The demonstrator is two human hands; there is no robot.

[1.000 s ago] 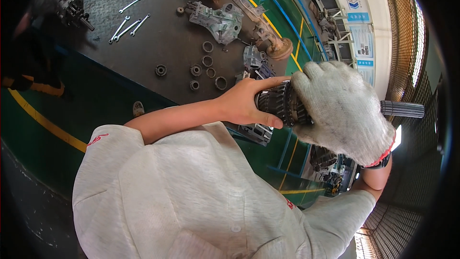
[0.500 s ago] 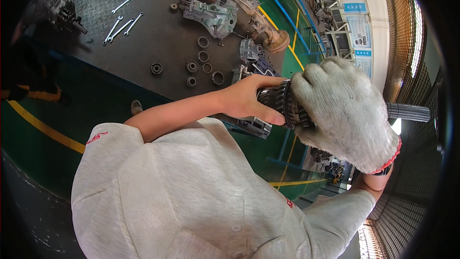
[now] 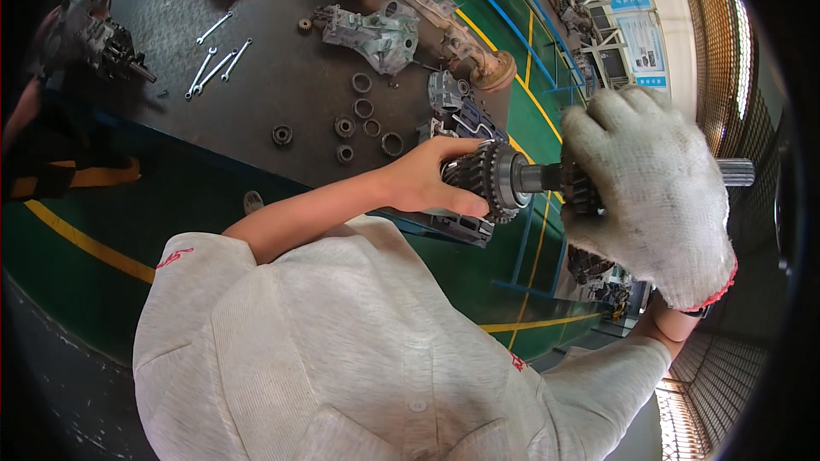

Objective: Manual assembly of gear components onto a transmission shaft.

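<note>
A gearbox shaft (image 3: 531, 177) is held up level in front of my chest, off the table's near right side. My bare left hand (image 3: 427, 179) wraps round the toothed gear cluster (image 3: 483, 177) at its left end, thumb below and fingers partly hidden behind. My right hand (image 3: 653, 183), in a white knitted glove, curls over a dark gear (image 3: 581, 188) farther along the shaft. A bright smooth collar and a length of bare shaft show between the hands. The splined end (image 3: 736, 172) sticks out past the glove on the right.
On the dark table (image 3: 265, 43) lie several loose rings and gears (image 3: 363, 108), several wrenches (image 3: 211, 72) and a grey gearbox housing (image 3: 371, 37). A gear assembly (image 3: 107, 43) stands at far left. A rusty axle (image 3: 465, 43) lies at the right edge. Blue rails (image 3: 521, 17) stand beyond.
My right hand has moved right along the shaft, away from my left, exposing the collar and bare shaft. The left hand and gear cluster have shifted slightly left.
</note>
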